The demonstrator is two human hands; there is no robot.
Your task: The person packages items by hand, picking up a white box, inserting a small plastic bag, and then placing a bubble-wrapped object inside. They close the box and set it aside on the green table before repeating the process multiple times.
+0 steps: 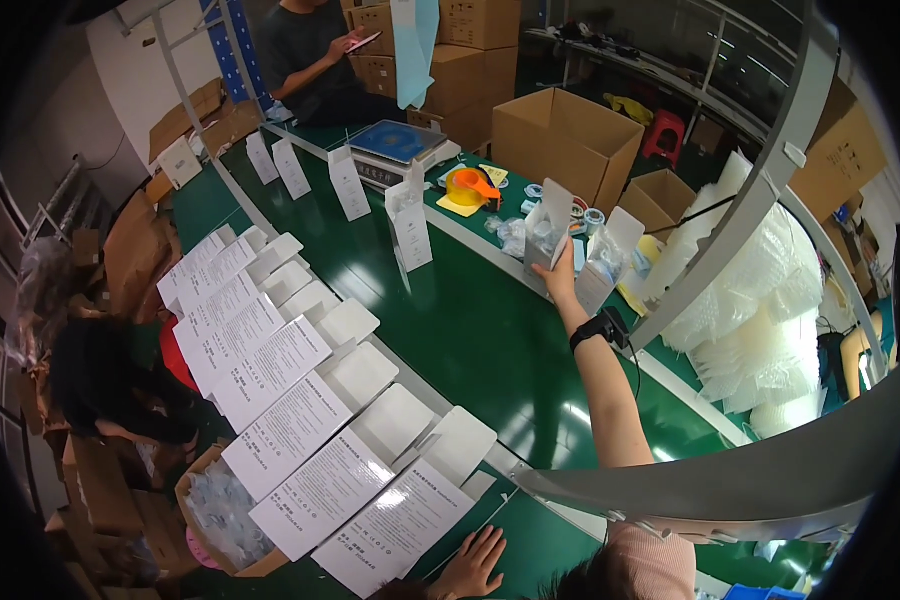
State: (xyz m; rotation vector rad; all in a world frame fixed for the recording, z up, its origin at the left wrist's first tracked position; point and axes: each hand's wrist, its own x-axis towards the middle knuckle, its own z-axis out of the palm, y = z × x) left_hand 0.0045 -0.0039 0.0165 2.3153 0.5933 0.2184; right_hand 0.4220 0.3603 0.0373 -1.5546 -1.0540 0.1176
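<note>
The right hand [560,275] has its fingers around an open white box [557,203] of clear-wrapped pieces, right of upper centre; the left hand [473,567] lies spread on the bench [545,557], lower centre; lower left, a carton [260,567] holds clear plastic packs

Box row [288,420] left of the belt [460,350] — bubble wrap [760,310] lies right.

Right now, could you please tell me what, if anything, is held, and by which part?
The right hand holds an open white cardboard box by its near side; the left hand holds nothing.
</note>
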